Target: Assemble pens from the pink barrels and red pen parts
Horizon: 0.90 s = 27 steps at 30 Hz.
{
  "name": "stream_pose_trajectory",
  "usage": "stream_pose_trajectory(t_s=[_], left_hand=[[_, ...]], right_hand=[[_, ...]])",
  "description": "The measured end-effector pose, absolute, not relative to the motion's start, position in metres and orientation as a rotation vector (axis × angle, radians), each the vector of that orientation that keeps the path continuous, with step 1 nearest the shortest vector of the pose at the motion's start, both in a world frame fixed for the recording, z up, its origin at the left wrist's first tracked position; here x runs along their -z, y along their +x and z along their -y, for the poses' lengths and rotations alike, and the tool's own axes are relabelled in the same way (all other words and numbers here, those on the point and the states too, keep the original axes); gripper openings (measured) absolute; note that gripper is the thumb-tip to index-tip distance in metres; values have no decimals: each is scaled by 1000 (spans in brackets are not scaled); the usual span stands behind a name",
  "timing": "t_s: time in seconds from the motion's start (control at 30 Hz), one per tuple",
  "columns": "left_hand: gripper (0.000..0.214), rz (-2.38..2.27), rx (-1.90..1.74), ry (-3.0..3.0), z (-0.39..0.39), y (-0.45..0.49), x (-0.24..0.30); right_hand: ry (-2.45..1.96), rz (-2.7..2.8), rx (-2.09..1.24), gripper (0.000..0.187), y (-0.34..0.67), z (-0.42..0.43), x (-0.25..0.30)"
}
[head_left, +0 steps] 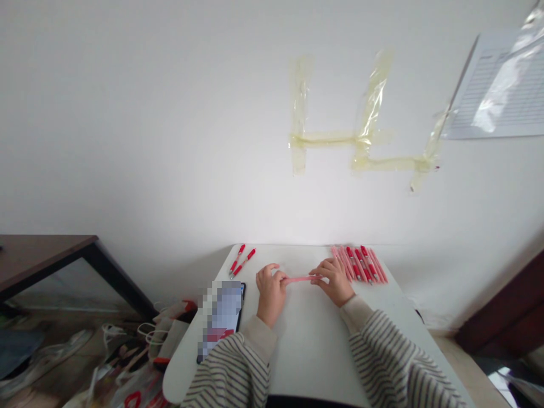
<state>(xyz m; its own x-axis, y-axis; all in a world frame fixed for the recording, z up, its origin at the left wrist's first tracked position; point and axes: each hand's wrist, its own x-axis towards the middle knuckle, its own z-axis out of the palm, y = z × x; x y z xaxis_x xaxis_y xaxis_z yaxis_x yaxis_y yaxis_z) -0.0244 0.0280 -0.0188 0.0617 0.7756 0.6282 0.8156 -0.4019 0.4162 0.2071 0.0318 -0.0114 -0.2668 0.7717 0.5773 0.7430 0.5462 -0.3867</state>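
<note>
A pink pen (300, 279) is held level between my two hands over a white table (306, 340). My left hand (271, 292) pinches its left end with curled fingers. My right hand (334, 279) grips its right end, fingers closed. Just right of my right hand lies a row of several pink and red pens (361, 263). Two red pens (241, 260) lie at the table's far left corner. Both arms wear striped sleeves.
A phone (223, 317) lies on the table's left side by my left forearm. A dark table (46, 260) stands at the left, with bags and clutter (127, 362) on the floor. Tape strips (361, 141) and a sheet of paper (501, 90) hang on the white wall.
</note>
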Motion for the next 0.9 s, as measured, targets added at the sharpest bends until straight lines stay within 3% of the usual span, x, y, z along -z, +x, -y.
stream_pose_trajectory(t_s=[0.73, 0.9], left_hand=[[10, 1732, 1283, -2227, -27, -24, 17], [11, 1751, 1242, -2243, -26, -24, 15]], right_hand=[[-1222, 1978, -61, 26, 205, -30, 13], [-1222, 1994, -32, 11, 206, -32, 14]])
